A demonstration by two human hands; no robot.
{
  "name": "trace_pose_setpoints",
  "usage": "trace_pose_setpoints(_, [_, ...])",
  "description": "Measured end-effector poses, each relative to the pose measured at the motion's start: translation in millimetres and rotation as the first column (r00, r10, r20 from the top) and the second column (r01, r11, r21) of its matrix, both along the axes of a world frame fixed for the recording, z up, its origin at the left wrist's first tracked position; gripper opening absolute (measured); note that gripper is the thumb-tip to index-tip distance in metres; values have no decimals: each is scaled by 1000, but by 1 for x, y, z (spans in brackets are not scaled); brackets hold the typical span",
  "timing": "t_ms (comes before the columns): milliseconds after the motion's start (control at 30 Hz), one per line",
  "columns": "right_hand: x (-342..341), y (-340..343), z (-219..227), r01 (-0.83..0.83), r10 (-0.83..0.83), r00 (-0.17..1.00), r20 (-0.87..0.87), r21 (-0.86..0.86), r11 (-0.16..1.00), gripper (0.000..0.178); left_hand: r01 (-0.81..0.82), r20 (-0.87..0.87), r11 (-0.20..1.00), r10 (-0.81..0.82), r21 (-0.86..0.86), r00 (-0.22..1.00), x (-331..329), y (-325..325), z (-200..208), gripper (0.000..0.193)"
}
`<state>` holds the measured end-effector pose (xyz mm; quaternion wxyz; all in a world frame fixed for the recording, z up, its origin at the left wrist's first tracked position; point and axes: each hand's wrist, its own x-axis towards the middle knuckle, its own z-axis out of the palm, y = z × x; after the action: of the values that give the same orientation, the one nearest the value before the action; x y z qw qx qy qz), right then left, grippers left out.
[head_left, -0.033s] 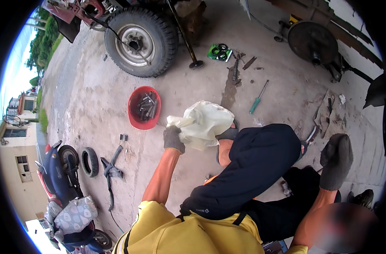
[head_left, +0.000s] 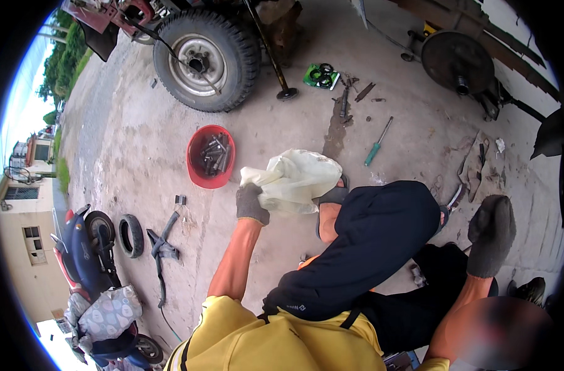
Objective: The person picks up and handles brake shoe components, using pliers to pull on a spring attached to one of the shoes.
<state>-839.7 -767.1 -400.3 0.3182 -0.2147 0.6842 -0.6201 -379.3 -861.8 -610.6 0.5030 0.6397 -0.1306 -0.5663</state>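
My left hand (head_left: 253, 204), in a dark grey knit glove, is closed around the gathered end of a pale yellowish plastic bag (head_left: 300, 182). The bag hangs crumpled in front of my bent knee, and its far end reaches over my sandalled foot (head_left: 333, 195). What the bag holds, if anything, does not show. Off to the right, my right hand (head_left: 492, 238), in a matching glove, is raised with its fingers curled together. Whatever may be inside that fist is hidden.
Left of the bag sits a red bowl (head_left: 192, 170) full of metal parts. A green-handled screwdriver (head_left: 373, 153) and a green packet with black rings (head_left: 322, 76) lie ahead. Beyond are a vehicle wheel (head_left: 201, 62) and a rusty axle drum (head_left: 458, 62). At left stand a loose tyre (head_left: 131, 236) and scooter (head_left: 87, 250).
The bag's folds have shifted slightly, and my left hand has moved a little leftward with it. My right hand looks the same.
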Motion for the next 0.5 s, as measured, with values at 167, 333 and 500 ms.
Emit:
trace_pose_setpoints(167, [-1,0,4,-87,87,996,0,6,996,37,-26,-277,983,-26,-181,961,8,-1,84,45])
trace_pose_setpoints(333, [3,3,7,-54,55,998,-32,27,998,38,-33,-192,990,6,-138,981,31,-20,156,44])
trace_pose_setpoints(500, [-1,6,7,-25,25,997,-80,-5,1000,36,44,-237,950,-122,-311,964,69,-4,180,40])
